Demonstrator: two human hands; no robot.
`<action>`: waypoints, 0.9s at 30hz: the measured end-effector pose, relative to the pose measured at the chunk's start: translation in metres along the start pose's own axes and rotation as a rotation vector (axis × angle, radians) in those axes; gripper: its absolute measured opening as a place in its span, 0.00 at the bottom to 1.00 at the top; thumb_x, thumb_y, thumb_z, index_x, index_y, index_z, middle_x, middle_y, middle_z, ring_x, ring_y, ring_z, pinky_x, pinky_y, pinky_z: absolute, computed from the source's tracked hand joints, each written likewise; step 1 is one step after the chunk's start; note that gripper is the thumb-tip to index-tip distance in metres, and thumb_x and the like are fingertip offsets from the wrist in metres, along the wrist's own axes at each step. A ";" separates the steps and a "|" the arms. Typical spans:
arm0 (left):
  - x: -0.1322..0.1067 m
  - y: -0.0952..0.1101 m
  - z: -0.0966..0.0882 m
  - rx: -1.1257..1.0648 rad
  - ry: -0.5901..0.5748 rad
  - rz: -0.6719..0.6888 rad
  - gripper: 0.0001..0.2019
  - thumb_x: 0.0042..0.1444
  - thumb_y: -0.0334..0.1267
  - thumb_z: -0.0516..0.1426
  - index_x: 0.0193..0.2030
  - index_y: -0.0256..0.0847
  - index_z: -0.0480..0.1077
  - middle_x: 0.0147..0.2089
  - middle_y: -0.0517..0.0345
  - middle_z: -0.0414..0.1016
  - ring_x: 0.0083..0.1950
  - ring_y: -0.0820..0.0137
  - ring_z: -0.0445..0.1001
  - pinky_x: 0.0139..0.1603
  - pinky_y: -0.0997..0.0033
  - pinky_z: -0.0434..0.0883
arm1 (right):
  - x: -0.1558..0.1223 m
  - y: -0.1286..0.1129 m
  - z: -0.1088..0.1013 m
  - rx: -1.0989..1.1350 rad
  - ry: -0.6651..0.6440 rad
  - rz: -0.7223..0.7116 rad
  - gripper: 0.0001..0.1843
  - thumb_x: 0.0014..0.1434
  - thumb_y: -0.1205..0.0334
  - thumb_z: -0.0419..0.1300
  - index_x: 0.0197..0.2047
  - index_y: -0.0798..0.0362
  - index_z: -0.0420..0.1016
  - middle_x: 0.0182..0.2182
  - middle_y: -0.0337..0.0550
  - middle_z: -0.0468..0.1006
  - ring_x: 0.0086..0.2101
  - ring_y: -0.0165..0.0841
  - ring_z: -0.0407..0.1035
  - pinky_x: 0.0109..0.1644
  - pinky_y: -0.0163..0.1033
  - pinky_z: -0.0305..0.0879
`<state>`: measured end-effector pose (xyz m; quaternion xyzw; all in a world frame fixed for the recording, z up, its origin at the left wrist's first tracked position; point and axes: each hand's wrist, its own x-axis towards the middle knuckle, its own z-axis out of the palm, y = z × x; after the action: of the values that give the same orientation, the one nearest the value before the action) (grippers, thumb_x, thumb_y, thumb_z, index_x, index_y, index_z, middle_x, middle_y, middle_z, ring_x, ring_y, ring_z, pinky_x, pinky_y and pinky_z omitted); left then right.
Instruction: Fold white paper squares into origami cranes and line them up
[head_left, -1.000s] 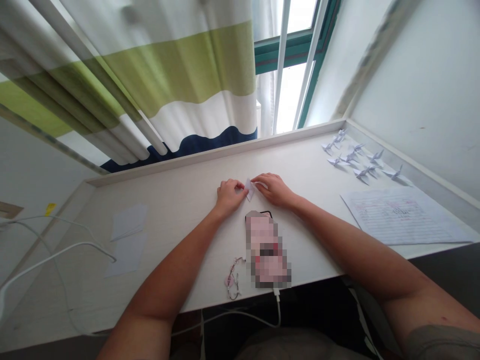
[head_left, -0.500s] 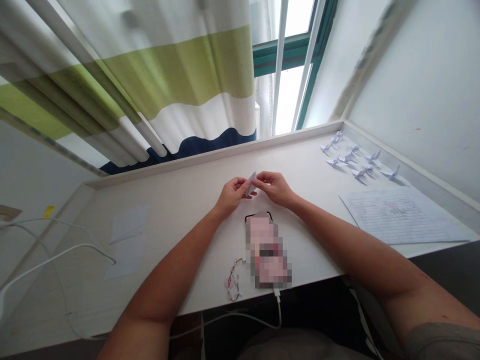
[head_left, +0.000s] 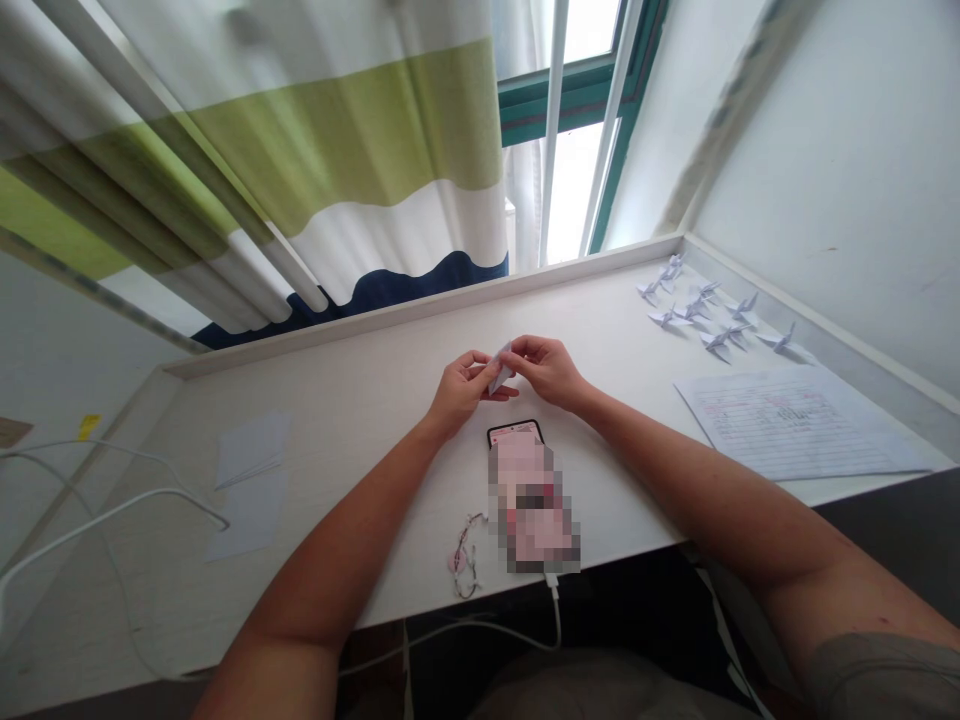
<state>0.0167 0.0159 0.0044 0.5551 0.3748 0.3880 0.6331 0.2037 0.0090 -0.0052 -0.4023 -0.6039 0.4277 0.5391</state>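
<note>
A small piece of folded white paper (head_left: 501, 371) is held up between my two hands, above the middle of the white desk (head_left: 360, 400). My left hand (head_left: 463, 388) pinches its left side, with the thumb on the near face and some fingers behind. At the paper's upper right edge, my right hand (head_left: 546, 370) grips with thumb and fingertips. Just below the hands lies a phone (head_left: 532, 500) in the head view, its screen blurred out. Several folded paper cranes (head_left: 705, 305) stand at the far right of the desk.
A stack of written sheets (head_left: 795, 425) lies at the right, under the cranes. Plain white paper pieces (head_left: 251, 450) rest at the left near white cables (head_left: 150, 495). A beaded strap (head_left: 465, 555) lies left of the phone. A charging cable (head_left: 556, 610) hangs over the front edge.
Both hands keep hold of the folded paper at nearly the same spot. My left fingers stretch out slightly further beneath it. The whole view has shifted a little.
</note>
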 end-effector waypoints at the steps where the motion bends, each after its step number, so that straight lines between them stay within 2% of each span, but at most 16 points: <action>1: 0.000 0.000 0.001 -0.010 -0.018 -0.005 0.31 0.51 0.64 0.73 0.46 0.41 0.71 0.40 0.52 0.87 0.37 0.59 0.89 0.43 0.58 0.86 | 0.000 0.000 0.001 0.026 0.011 0.006 0.25 0.59 0.35 0.72 0.34 0.49 0.76 0.31 0.41 0.80 0.33 0.34 0.75 0.40 0.45 0.77; 3: 0.000 -0.001 0.003 -0.009 -0.060 0.003 0.33 0.50 0.63 0.75 0.50 0.40 0.72 0.42 0.49 0.88 0.38 0.59 0.89 0.44 0.58 0.85 | 0.000 0.001 0.003 0.063 0.042 0.012 0.26 0.57 0.34 0.73 0.33 0.49 0.75 0.30 0.39 0.78 0.31 0.33 0.74 0.38 0.44 0.77; 7: -0.001 -0.001 0.003 0.019 -0.123 0.037 0.33 0.50 0.63 0.74 0.46 0.35 0.75 0.45 0.43 0.88 0.39 0.58 0.89 0.46 0.58 0.85 | -0.001 -0.001 0.003 0.048 0.080 -0.009 0.25 0.57 0.38 0.74 0.28 0.50 0.74 0.27 0.38 0.77 0.29 0.31 0.70 0.34 0.41 0.73; 11: -0.002 0.003 0.001 0.028 -0.180 0.015 0.31 0.51 0.60 0.75 0.45 0.34 0.77 0.45 0.41 0.89 0.36 0.62 0.88 0.41 0.65 0.82 | -0.002 -0.004 -0.001 0.052 0.038 -0.012 0.24 0.57 0.40 0.75 0.29 0.51 0.76 0.27 0.39 0.78 0.28 0.31 0.69 0.32 0.40 0.67; 16: -0.003 0.007 -0.001 0.048 -0.171 -0.004 0.30 0.53 0.59 0.75 0.46 0.33 0.78 0.46 0.40 0.89 0.29 0.69 0.84 0.35 0.69 0.79 | -0.003 -0.008 -0.003 0.071 0.021 -0.005 0.24 0.60 0.39 0.72 0.29 0.51 0.77 0.27 0.40 0.79 0.29 0.31 0.70 0.35 0.41 0.67; 22: -0.004 0.008 -0.002 0.030 -0.165 -0.072 0.30 0.54 0.59 0.74 0.48 0.33 0.78 0.47 0.38 0.88 0.35 0.63 0.88 0.40 0.66 0.82 | -0.002 -0.010 -0.001 0.063 0.046 -0.007 0.20 0.62 0.42 0.71 0.32 0.51 0.80 0.29 0.41 0.81 0.32 0.33 0.72 0.40 0.42 0.72; 27: -0.004 0.007 0.000 0.045 -0.154 -0.041 0.31 0.57 0.62 0.71 0.52 0.34 0.79 0.49 0.39 0.88 0.38 0.61 0.89 0.42 0.65 0.83 | 0.000 -0.005 -0.002 0.079 0.054 0.030 0.21 0.59 0.41 0.74 0.33 0.51 0.81 0.34 0.44 0.84 0.36 0.34 0.74 0.43 0.43 0.73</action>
<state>0.0146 0.0124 0.0118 0.5898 0.3448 0.3225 0.6552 0.2057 0.0074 -0.0009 -0.4009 -0.5658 0.4483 0.5641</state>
